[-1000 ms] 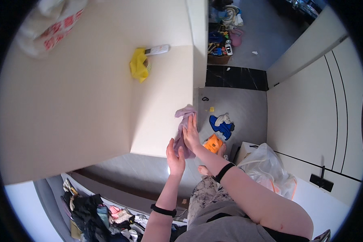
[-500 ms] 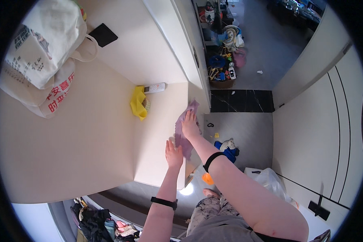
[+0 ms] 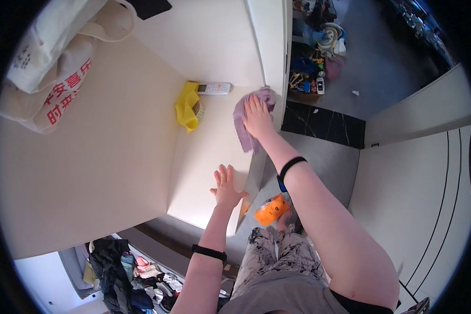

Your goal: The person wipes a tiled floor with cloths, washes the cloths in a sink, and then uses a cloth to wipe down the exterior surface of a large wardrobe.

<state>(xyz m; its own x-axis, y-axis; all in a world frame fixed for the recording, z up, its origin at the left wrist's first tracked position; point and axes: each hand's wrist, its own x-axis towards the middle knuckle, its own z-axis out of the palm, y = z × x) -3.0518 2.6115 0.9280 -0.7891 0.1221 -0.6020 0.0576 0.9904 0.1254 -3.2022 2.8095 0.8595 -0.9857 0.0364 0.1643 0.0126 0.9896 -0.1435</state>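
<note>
A purple cloth (image 3: 242, 135) lies crumpled near the far outer edge of a cream shelf (image 3: 193, 172). My right hand (image 3: 258, 121) presses flat on it, fingers stretched out, with part of the cloth hidden beneath. Closer to me, my left hand (image 3: 226, 192) is spread open at the shelf's near right edge, holding nothing; whether it touches the surface I cannot tell. Farther in on the shelf are a crumpled yellow piece (image 3: 186, 107), a round roll (image 3: 199, 110) partly behind it, and a white remote control (image 3: 214, 88) against the back wall.
White cloth bags (image 3: 63, 78) sit at upper left beside a black flat object (image 3: 149, 6). An orange package (image 3: 271, 210) is by my foot. Toys (image 3: 309, 73) line the doorway beyond a black threshold (image 3: 324, 124). A white door (image 3: 403, 204) stands right; clothes (image 3: 115, 272) pile lower left.
My right hand has slid the cloth farther along the shelf toward the back wall. My left hand's fingers have spread apart. The view has shifted, showing more of the orange package.
</note>
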